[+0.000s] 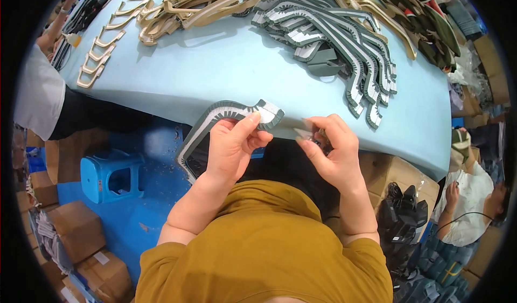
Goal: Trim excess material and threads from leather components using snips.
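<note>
My left hand (232, 141) pinches a curved strip (215, 113) between thumb and fingers, near its bent end. The strip is dark grey fabric with a white inner face, and its edge is notched into small tabs. Its long end hangs down to the left, past the table's front edge. A short way to the right, my right hand (336, 147) is closed around small thread snips (305, 134), whose pale blades point left toward the strip without touching it. The blades are blurred, and the fingers hide most of the handle.
On the light blue table (177, 74) lie a pile of similar grey strips (334, 33), beige curved pieces (199, 4) and dark green pieces (425, 23). A blue stool (113, 176) stands left, near cardboard boxes (78, 230). People (40, 87) are at both sides.
</note>
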Action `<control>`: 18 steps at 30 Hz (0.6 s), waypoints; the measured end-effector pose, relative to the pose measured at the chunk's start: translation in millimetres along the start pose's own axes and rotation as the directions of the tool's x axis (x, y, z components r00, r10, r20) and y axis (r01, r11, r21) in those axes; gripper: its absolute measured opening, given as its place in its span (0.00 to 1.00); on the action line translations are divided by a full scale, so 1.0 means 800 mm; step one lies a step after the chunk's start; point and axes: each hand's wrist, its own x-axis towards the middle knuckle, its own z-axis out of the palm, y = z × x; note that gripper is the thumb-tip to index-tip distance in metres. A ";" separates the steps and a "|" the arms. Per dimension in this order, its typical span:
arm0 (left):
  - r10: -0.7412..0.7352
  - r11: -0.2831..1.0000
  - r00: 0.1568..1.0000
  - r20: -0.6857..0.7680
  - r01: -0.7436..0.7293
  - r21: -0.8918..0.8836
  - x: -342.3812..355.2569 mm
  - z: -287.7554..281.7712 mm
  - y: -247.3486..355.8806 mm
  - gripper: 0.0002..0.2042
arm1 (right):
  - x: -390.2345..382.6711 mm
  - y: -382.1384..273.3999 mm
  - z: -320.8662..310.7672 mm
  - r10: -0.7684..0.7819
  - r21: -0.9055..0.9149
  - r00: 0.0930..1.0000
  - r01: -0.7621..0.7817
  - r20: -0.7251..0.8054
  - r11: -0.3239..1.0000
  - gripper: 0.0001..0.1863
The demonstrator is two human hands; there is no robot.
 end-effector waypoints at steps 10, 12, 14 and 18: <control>0.026 0.998 0.999 0.046 -0.029 0.060 -0.008 0.004 -0.003 0.07 | 0.001 0.010 0.014 -0.183 -0.146 0.978 0.167 -0.100 0.975 0.21; 0.025 0.998 0.998 0.054 -0.028 0.055 -0.008 0.004 -0.004 0.07 | 0.000 0.010 0.014 -0.169 -0.173 0.982 0.152 -0.083 0.973 0.21; 0.025 0.998 0.998 0.060 -0.028 0.050 -0.008 0.004 -0.004 0.07 | 0.000 0.008 0.013 -0.156 -0.158 0.985 0.143 -0.074 0.977 0.21; 0.005 0.999 0.997 0.073 -0.008 0.036 -0.008 0.006 -0.006 0.07 | -0.001 0.006 0.012 -0.116 -0.045 0.992 0.114 -0.045 0.993 0.19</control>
